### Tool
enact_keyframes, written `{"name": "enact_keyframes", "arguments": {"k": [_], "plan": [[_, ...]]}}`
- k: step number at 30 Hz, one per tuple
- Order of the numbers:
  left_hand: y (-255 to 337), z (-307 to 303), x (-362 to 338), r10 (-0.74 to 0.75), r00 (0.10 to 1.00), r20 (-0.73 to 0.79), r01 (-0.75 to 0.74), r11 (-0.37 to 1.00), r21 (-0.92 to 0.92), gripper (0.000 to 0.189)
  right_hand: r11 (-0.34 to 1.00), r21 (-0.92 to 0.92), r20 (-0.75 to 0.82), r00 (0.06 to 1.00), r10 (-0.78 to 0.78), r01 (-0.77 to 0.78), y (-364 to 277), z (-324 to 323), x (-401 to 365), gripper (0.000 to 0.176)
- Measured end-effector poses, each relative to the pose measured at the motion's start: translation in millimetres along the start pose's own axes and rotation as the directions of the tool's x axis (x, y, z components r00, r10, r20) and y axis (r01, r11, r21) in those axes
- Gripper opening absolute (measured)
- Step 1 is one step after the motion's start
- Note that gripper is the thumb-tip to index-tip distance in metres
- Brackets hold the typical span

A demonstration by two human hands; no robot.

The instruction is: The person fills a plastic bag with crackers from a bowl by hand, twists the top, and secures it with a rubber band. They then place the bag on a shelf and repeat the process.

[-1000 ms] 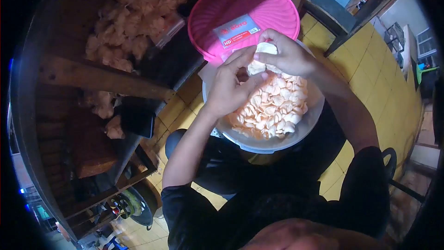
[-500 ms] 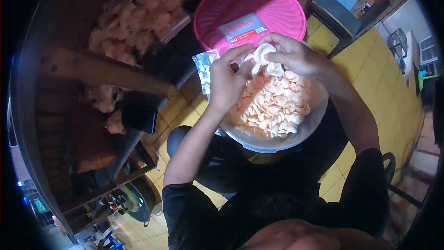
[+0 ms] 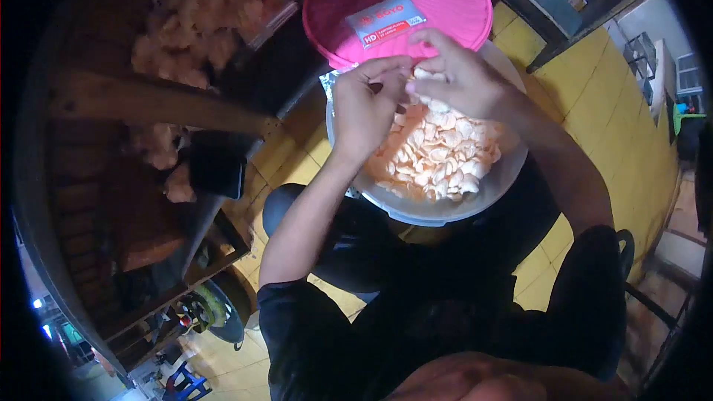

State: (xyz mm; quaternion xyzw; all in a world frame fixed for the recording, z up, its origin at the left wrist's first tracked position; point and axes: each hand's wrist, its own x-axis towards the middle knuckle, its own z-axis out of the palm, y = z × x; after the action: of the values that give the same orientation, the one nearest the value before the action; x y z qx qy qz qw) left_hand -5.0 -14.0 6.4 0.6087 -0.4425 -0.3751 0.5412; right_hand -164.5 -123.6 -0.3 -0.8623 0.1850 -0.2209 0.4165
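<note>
Over a pale plastic tub (image 3: 434, 217) full of curled, pale orange crackers (image 3: 445, 152), my two hands are close together. My left hand (image 3: 365, 108) is closed, its thumb and fingertips pinched at the tub's far side; what they grip is too hard to make out. Slightly blurred, my right hand (image 3: 469, 83) has its fingers bent around a few whitish crackers (image 3: 428, 74), index finger lifted. Behind the hands a ridged pink plastic lid or tray (image 3: 460, 0) carries a flat grey and red packet (image 3: 386, 21). Beside my left hand, a silver packet (image 3: 327, 82) is partly hidden.
On the left stands a dark wooden bench or table (image 3: 156, 104) with many filled clear bags (image 3: 200, 22) and a dark, flat, phone-like object (image 3: 217, 167). A pan (image 3: 223, 312) sits lower left. Yellow tiles (image 3: 594, 134) cover the floor.
My right hand's index finger has lifted, and its fingers cover more of the crackers. The tub and pink lid appear slightly higher in view. My left hand stays pinched.
</note>
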Motion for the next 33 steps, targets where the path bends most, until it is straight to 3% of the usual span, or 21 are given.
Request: {"name": "enact_keyframes", "arguments": {"k": [1, 2, 5, 6, 7, 8, 9, 10, 12, 13, 14, 16, 21, 23, 25, 26, 27, 28, 30, 32, 33], "plan": [[4.2, 0.3, -0.3, -0.01, 0.999, -0.032, 0.01, 1.0, 0.006, 0.023, 0.954, 0.256, 0.057, 0.988, 0.143, -0.153, -3.7, -5.5, 2.7, 0.057], [1.3, -0.4, -0.1, -0.013, 0.999, -0.033, 0.013, 1.0, 0.005, 0.023, 0.823, 0.482, 0.147, 0.954, 0.263, -0.301, -10.2, -12.8, 5.3, 0.055], [-3.8, -0.3, -0.4, 0.051, 0.999, -0.019, -0.049, 0.994, 0.094, 0.029, 0.824, 0.373, 0.211, 0.903, 0.373, -0.427, -17.3, -22.0, 7.8, 0.049], [-1.0, 1.8, -2.8, -0.009, 0.997, 0.074, 0.011, 1.0, -0.024, 0.031, 0.825, 0.314, 0.244, 0.879, 0.409, -0.471, -10.5, -20.7, 8.5, 0.048], [0.2, 4.3, -4.1, -0.059, 0.983, 0.177, 0.083, 0.987, -0.135, 0.034, 0.821, 0.316, 0.241, 0.878, 0.414, -0.475, 1.5, -11.6, 7.0, 0.048], [-1.8, 7.1, -4.3, -0.063, 0.981, 0.185, 0.089, 0.987, -0.135, 0.034, 0.89, 0.304, 0.114, 0.941, 0.319, -0.339, 17.5, 3.3, 4.1, 0.048], [-2.6, 10.3, -5.3, 0.041, 0.981, 0.192, -0.035, 0.999, -0.035, 0.036, 0.941, 0.271, -0.01, 0.977, 0.212, -0.201, 20.0, 10.4, 4.1, 0.047], [-2.9, 13.8, -7.9, 0.14, 0.968, 0.208, -0.155, 0.986, 0.06, 0.04, 0.938, 0.274, -0.007, 0.974, 0.225, -0.214, 23.2, 10.5, 3.0, 0.047], [0.8, 11.3, -12.1, 0.148, 0.965, 0.215, -0.181, 0.973, 0.144, 0.046, 0.908, 0.252, 0.123, 0.942, 0.312, -0.333, 22.1, 9.3, 3.6, 0.047], [3.1, 8.8, -10.0, 0.191, 0.956, 0.224, -0.246, 0.937, 0.25, 0.05, 0.827, 0.371, 0.174, 0.906, 0.385, -0.423, 12.1, 8.2, 4.2, 0.047], [4.5, 6.0, -9.7, 0.226, 0.945, 0.237, -0.301, 0.886, 0.352, 0.053, 0.824, 0.372, 0.18, 0.904, 0.388, -0.428, 4.9, 2.4, 3.7, 0.047], [8.0, 0.8, -8.4, 0.164, 0.952, 0.258, -0.239, 0.924, 0.298, 0.052, 0.455, 0.7, 0.371, 0.824, 0.428, -0.551, -7.9, -10.4, 3.7, 0.053], [12.1, -5.2, -10.4, 0.026, 0.958, 0.285, -0.111, 0.951, 0.29, 0.047, 0.665, 0.547, 0.359, 0.86, 0.362, -0.509, -16.1, -13.5, 2.5, 0.065], [3.9, -5.6, -9.6, 0.059, 0.955, 0.29, -0.128, 0.965, 0.227, 0.047, 0.715, 0.516, 0.343, 0.878, 0.333, -0.472, -18.9, -12.3, 1.1, 0.067], [3.4, -5.1, -9.0, 0.096, 0.953, 0.288, -0.147, 0.976, 0.163, 0.047, 0.845, 0.185, 0.236, 0.857, 0.458, -0.502, -37.0, -11.2, 5.4, 0.058], [5.7, -5.5, -10.3, 0.066, 0.96, 0.271, -0.121, 0.974, 0.193, 0.045, 0.845, 0.182, 0.24, 0.856, 0.458, -0.504, -29.1, -5.3, 3.2, 0.058], [9.3, -6.0, -10.9, 0.038, 0.967, 0.252, -0.096, 0.97, 0.223, 0.043, 0.956, 0.096, 0.114, 0.957, 0.266, -0.277, -14.7, 5.4, -0.7, 0.055], [12.4, -7.8, -10.5, 0.038, 0.968, 0.247, -0.094, 0.971, 0.221, 0.043, 0.999, -0.019, 0.009, 0.999, 0.04, -0.04, -10.8, 10.7, -1.5, 0.052], [16.4, -16.5, -8.6, 0.16, 0.961, 0.224, -0.255, 0.828, 0.5, 0.038, 0.999, 0.02, -0.019, 1.0, -0.025, 0.025, -18.0, 9.2, -0.5, 0.043], [6.8, -33.1, -1.1, 0.18, 0.964, 0.195, -0.259, 0.794, 0.55, 0.036, 0.969, 0.18, 0.013, 0.986, 0.168, -0.168, -38.7, -1.7, 3.5, 0.036], [3.4, -40.4, 2.8, 0.201, 0.964, 0.175, -0.266, 0.754, 0.6, 0.034, 0.97, 0.18, 0.019, 0.987, 0.162, -0.163, -32.6, -1.7, 3.7, 0.036]]}}
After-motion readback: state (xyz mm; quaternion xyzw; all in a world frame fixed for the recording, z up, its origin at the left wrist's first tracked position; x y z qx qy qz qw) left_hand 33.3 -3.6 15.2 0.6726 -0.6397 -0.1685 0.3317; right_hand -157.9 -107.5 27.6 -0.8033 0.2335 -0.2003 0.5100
